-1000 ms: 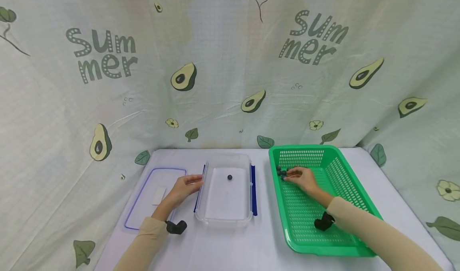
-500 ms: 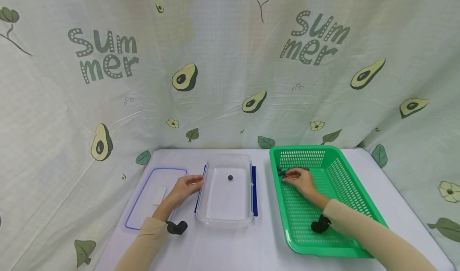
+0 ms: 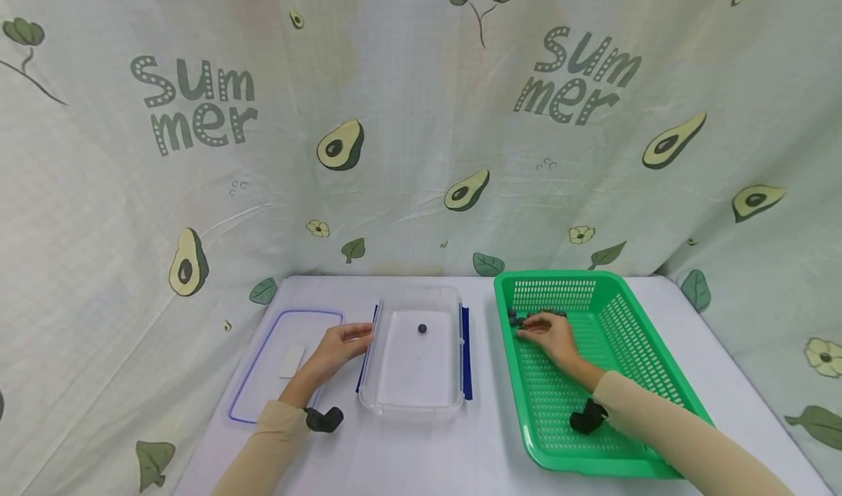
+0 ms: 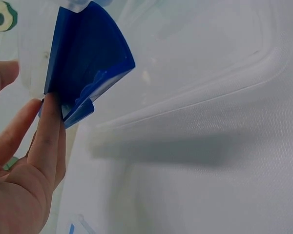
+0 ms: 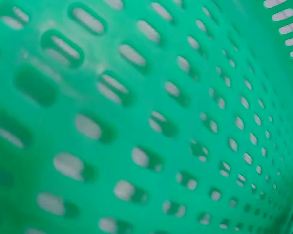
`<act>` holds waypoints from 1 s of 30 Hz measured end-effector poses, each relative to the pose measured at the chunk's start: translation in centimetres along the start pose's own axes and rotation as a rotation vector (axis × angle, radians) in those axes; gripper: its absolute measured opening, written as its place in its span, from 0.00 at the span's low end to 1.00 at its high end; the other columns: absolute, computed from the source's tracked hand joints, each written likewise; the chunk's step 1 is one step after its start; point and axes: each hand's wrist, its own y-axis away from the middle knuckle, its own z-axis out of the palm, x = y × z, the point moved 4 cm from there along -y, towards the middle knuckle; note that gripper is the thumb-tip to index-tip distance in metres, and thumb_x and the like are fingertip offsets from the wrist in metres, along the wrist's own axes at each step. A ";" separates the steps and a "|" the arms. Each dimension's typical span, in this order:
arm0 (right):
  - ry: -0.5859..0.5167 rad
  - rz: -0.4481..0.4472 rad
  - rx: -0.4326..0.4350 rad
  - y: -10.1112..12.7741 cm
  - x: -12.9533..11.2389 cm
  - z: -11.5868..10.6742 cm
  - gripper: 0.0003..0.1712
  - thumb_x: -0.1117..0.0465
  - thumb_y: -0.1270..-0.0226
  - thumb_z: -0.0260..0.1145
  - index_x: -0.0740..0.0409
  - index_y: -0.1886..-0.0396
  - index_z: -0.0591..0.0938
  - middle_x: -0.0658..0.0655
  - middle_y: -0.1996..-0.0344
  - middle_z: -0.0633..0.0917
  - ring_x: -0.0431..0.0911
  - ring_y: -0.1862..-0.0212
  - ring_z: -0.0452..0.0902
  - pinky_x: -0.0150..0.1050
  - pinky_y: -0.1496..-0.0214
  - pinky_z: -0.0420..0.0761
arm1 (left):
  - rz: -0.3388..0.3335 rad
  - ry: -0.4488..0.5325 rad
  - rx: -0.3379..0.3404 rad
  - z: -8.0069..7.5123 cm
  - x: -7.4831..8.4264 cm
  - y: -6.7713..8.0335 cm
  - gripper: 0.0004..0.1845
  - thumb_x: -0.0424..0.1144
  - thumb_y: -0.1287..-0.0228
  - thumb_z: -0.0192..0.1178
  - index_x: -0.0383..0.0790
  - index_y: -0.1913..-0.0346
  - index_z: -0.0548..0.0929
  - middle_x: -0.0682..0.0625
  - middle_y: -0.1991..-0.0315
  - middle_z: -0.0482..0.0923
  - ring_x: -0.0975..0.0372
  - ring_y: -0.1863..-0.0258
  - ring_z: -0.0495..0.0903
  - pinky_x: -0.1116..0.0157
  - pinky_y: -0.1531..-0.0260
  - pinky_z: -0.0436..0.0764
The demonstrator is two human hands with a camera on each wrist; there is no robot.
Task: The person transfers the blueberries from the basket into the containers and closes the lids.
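Note:
On the table stands a clear plastic box (image 3: 411, 397) with blue side latches and one dark round blueberry-like fruit (image 3: 422, 329) inside. My left hand (image 3: 337, 350) rests at the box's left side. In the left wrist view its fairly straight fingers (image 4: 48, 141) touch the blue latch (image 4: 90, 53), the thumb apart. My right hand (image 3: 551, 337) reaches into the green basket (image 3: 536, 437), its bent fingers and thumb at a cluster of dark round berries (image 3: 512, 315) in the far left corner. Whether it grips a berry cannot be made out. The right wrist view shows only the perforated basket (image 5: 151, 126).
A clear lid (image 3: 263, 364) with a blue-edged rim and a white label lies left of the box, partly under my left forearm. A patterned cloth (image 3: 408, 116) hangs behind the table. Bare white tabletop (image 3: 483, 437) separates box and basket.
My right hand has shifted slightly within the basket's far left corner, its forearm moving a little left. The left hand and box stay in place; the head view tilts slightly.

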 end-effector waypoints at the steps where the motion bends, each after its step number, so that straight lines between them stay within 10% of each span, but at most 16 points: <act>1: -0.003 0.006 0.002 0.0 -0.1 -0.1 0.13 0.72 0.47 0.77 0.74 0.62 0.85 0.69 0.65 0.87 0.47 0.66 0.86 0.28 0.65 0.85 | 0.001 -0.002 0.001 0.0 0.0 0.0 0.24 0.34 0.32 0.65 0.24 0.37 0.75 0.32 0.42 0.77 0.50 0.43 0.79 0.63 0.46 0.82; 12: -0.036 0.028 0.013 -0.9 -1.4 -2.0 0.11 0.69 0.41 0.75 0.72 0.61 0.85 0.68 0.63 0.87 0.35 0.66 0.83 0.28 0.63 0.85 | 0.014 -0.014 -0.011 -0.1 0.1 0.2 0.25 0.35 0.31 0.64 0.24 0.37 0.74 0.30 0.41 0.75 0.51 0.43 0.79 0.63 0.46 0.82; 24: -0.048 0.026 -0.003 -1.2 -4.4 -3.3 0.15 0.64 0.38 0.74 0.73 0.58 0.85 0.69 0.60 0.87 0.50 0.60 0.86 0.38 0.59 0.87 | 0.002 -0.007 -0.005 -0.1 -0.2 0.1 0.25 0.36 0.33 0.66 0.27 0.38 0.76 0.34 0.42 0.77 0.50 0.43 0.79 0.63 0.45 0.82; 30: -0.066 0.005 -0.002 -1.9 -6.5 -3.8 0.16 0.62 0.36 0.73 0.72 0.57 0.85 0.70 0.58 0.86 0.36 0.62 0.84 0.31 0.62 0.86 | -0.004 -0.027 0.007 -0.1 -0.1 0.1 0.25 0.37 0.33 0.67 0.29 0.38 0.77 0.36 0.42 0.78 0.50 0.43 0.79 0.62 0.45 0.82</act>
